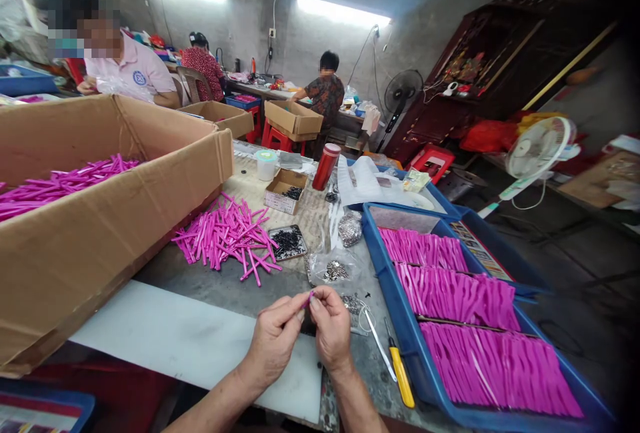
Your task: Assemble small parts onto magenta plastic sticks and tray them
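Note:
My left hand (274, 340) and my right hand (331, 330) meet above the table's near edge. Both are closed in a pinch on one small pink piece (310, 297), of which only the tip shows between the fingertips. A loose heap of pink sticks (227, 236) lies on the table just beyond my hands. Next to it sits a small black tray of dark metal parts (287, 242). A clear bag of silver parts (334, 270) lies right in front of my hands.
A large cardboard box (100, 220) with pink sticks stands at left. A blue tray (400, 313) holding rows of pink pieces lies at right. A yellow-handled screwdriver (400, 373), a red flask (325, 166) and a small carton (285, 190) are nearby. Three people work behind.

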The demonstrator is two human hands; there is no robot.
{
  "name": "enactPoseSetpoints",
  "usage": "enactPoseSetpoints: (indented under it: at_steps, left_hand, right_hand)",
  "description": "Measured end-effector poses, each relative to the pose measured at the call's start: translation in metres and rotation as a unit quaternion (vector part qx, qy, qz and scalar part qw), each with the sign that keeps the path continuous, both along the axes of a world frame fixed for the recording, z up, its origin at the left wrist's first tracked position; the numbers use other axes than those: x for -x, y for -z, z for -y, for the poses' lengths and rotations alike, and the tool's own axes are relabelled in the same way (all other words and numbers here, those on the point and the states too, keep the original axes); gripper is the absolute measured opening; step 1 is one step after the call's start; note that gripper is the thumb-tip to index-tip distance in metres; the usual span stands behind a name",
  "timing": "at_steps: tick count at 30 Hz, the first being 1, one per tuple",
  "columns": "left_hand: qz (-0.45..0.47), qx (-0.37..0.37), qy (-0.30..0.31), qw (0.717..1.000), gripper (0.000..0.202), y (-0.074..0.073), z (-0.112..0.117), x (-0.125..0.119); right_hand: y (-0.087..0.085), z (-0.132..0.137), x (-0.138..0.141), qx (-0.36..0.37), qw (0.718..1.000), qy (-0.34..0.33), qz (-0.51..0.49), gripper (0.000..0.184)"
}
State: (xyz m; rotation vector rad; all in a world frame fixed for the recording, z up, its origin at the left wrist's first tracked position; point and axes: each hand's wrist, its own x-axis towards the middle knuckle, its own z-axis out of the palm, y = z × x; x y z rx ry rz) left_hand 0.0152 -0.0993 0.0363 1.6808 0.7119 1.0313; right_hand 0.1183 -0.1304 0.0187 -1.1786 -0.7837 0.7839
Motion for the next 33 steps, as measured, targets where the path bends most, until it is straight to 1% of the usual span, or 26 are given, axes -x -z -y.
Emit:
enactPoseSetpoints:
  at_steps: [3,7,10,13,16,20,22,24,26,28,31,33]
  left_hand:
    - [0.001,0.006,0.007,1.000,0.028,0.0003,0.0010,0.0001]
    - [0.007,0.006,0.012,1.000,0.028,0.0014,0.0004,-0.0004]
    - [0.008,0.008,0.007,1.000,0.027,0.0032,-0.0007,-0.0007]
    - [0.008,0.010,0.008,1.000,0.027,0.0035,-0.0006,-0.0013]
    - [0.006,0.011,0.009,1.000,0.027,0.0016,0.0004,-0.0018]
    - [0.008,0.009,0.014,1.000,0.028,0.0007,0.0002,-0.0011]
    - [0.005,0.007,0.011,1.000,0.028,0.0021,-0.0005,-0.0004]
    - [0.000,0.007,0.009,1.000,0.028,0.0036,-0.0009,-0.0001]
    - [-0.003,0.010,0.011,1.000,0.028,0.0038,-0.0007,-0.0002]
    - [0.000,0.013,0.014,1.000,0.028,0.0025,-0.0001,-0.0007]
    - [0.009,0.013,0.019,1.000,0.028,0.0000,0.0007,-0.0012]
    - [0.011,0.012,0.016,1.000,0.027,-0.0007,0.0007,-0.0013]
  right_hand:
    - [-0.0027,0.0000,0.0010,0.011,1.000,0.013,0.016,0.023]
    - [0.0005,-0.0001,-0.0002,0.027,1.000,-0.003,0.002,0.032]
    - [0.0033,-0.0006,-0.0008,0.006,1.000,-0.005,-0.010,0.025]
    - [0.0019,-0.0006,-0.0004,-0.006,1.000,0.007,-0.006,0.020]
    - [-0.0007,0.0004,-0.0002,0.006,1.000,0.017,0.008,0.022]
    - [0.0002,0.0017,-0.0008,0.020,1.000,-0.006,0.008,0.030]
    - [0.0013,0.0016,-0.0008,0.007,1.000,-0.005,0.004,0.026]
    - [0.0014,0.0011,-0.0005,-0.004,1.000,0.008,0.003,0.020]
    - [0.0006,0.0006,-0.0001,-0.003,1.000,0.022,0.010,0.019]
    - [-0.0002,0.0005,-0.0001,0.007,1.000,0.022,0.014,0.022]
    - [-0.0005,0.0007,-0.0003,0.019,1.000,0.001,0.010,0.030]
    - [-0.0006,0.0007,-0.0003,0.013,1.000,-0.003,0.006,0.027]
